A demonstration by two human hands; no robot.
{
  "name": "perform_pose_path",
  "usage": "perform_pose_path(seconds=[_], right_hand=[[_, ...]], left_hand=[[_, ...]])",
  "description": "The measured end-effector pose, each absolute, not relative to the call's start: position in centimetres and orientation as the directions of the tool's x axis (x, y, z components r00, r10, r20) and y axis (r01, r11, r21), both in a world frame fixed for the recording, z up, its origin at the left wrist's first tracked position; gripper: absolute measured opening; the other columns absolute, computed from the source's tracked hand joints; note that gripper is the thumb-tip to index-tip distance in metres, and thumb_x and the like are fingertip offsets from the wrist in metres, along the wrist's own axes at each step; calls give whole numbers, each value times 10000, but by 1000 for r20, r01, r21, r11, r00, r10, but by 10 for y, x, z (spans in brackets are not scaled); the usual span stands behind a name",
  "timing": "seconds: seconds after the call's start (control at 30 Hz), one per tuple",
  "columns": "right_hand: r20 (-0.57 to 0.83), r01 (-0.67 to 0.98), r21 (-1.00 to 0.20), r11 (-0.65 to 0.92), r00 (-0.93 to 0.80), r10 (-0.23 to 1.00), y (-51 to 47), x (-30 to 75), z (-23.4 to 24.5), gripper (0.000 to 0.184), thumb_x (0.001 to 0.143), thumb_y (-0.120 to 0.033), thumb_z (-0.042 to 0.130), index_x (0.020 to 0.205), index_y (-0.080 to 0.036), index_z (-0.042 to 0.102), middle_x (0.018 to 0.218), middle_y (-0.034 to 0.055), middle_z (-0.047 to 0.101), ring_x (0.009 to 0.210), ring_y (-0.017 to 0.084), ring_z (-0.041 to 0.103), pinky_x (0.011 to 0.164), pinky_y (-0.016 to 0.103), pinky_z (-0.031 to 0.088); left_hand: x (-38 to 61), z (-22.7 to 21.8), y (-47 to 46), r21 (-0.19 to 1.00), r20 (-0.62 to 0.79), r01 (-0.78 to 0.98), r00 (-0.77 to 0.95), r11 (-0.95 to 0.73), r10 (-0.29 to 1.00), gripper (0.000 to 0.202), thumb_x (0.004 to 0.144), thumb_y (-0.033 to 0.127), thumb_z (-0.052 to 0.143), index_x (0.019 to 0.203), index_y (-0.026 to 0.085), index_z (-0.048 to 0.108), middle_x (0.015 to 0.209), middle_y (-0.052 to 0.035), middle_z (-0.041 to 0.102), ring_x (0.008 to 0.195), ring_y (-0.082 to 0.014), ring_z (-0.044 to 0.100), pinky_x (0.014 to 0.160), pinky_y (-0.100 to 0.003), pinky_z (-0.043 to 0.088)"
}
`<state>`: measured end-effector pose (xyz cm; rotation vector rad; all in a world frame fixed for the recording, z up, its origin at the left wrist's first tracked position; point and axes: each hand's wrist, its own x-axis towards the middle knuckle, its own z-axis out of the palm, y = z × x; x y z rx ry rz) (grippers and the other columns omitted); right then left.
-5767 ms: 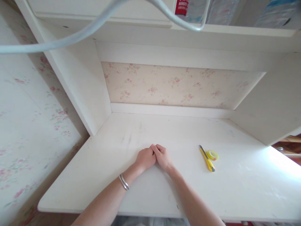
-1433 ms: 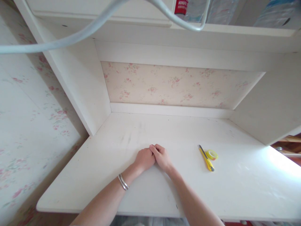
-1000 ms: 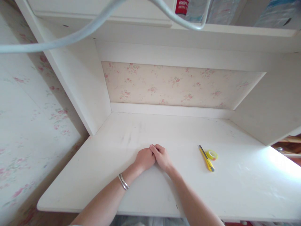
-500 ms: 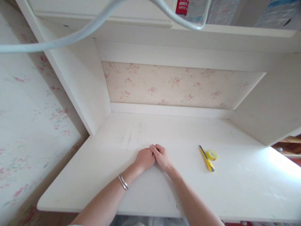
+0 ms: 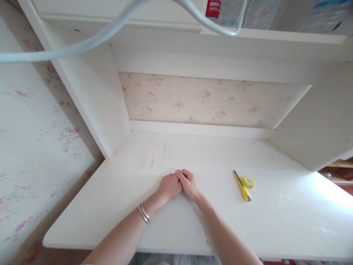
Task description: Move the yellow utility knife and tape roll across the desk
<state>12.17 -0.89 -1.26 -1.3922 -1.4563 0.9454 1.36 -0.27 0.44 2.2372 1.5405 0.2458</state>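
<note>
My left hand (image 5: 170, 185) and my right hand (image 5: 190, 184) rest together on the white desk (image 5: 121, 206), pressed against each other with their fingers curled in. A thumb crosses over where they meet; the inner sides of both hands are hidden, and no object shows in either. Two silver bangles (image 5: 145, 213) circle my left wrist. To the right of my hands lies a yellow box cutter (image 5: 242, 187), its dark end pointing away from me. Right beside it is a roll of yellow tape (image 5: 249, 181), lying flat.
A white cable or tube (image 5: 91, 42) curves across the top of the view. Behind the desk is a panel of floral wallpaper (image 5: 190, 99), with side boards left and right. Plastic-wrapped items and a red label (image 5: 213, 8) show on the shelf above.
</note>
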Motion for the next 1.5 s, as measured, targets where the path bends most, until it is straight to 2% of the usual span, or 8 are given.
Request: perform_pose_path(seconds=[0.97, 1.5], right_hand=[[89, 340, -937, 81, 7, 996, -8, 123, -14, 419, 815, -537, 452, 608, -176, 506, 580, -36, 457, 600, 107, 409, 546, 216, 304], [82, 342, -937, 72, 16, 996, -8, 122, -13, 434, 812, -557, 451, 598, -180, 477, 579, -42, 443, 587, 101, 399, 535, 219, 304]], left_hand=[[11, -8, 1, 416, -18, 833, 409, -365, 912, 348, 921, 323, 286, 1067, 216, 583, 967, -71, 686, 905, -196, 642, 748, -284, 476], [11, -9, 1, 465, 2, 816, 388, -344, 922, 333, 909, 307, 318, 1032, 191, 605, 928, -85, 689, 877, -208, 647, 715, -283, 465]])
